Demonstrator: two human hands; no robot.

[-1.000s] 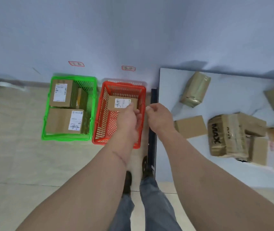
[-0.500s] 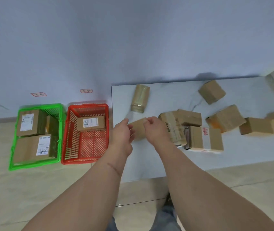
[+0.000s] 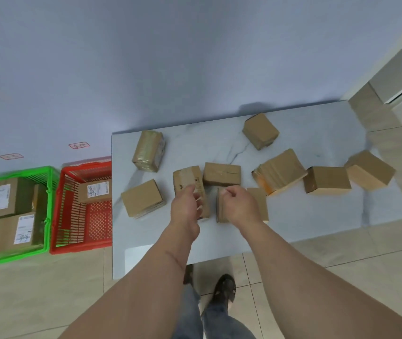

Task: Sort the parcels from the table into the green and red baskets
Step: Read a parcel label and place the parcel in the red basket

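A green plastic basket [image 3: 50, 178] is sitting on the tiled floor [image 3: 36, 297] against the wall, and two brown cardboard parcels with white labels [image 3: 11, 216] are being held in it, one behind the other, with a third brown piece standing on edge between them and the basket's right wall. Just beside it, touching or nearly so, a red plastic basket [image 3: 63, 216] is being occupied by a single small labelled cardboard parcel [image 3: 95, 192] lying at its far end; the near part of its mesh floor is being left bare. The red basket's right wall is being hidden by the left edge of the white marble-patterned counter [image 3: 317, 216].

Loose brown cardboard parcels [image 3: 327, 179] are being spread over the counter, most of them toward the middle and the right. A tape-wrapped one [image 3: 149, 150] is lying near the far left corner, and a plain box [image 3: 142, 198] is resting close to the left edge.

The left hand [image 3: 186, 204] is being kept over a taped, upright parcel [image 3: 187, 178], fingers bent against its face (whether it is actually gripped cannot be told). The right hand [image 3: 240, 204] is being curled loosely over a flat cardboard parcel [image 3: 260, 204]; whether it is holding it cannot be told.

The counter's near strip and its near left corner are being left open.
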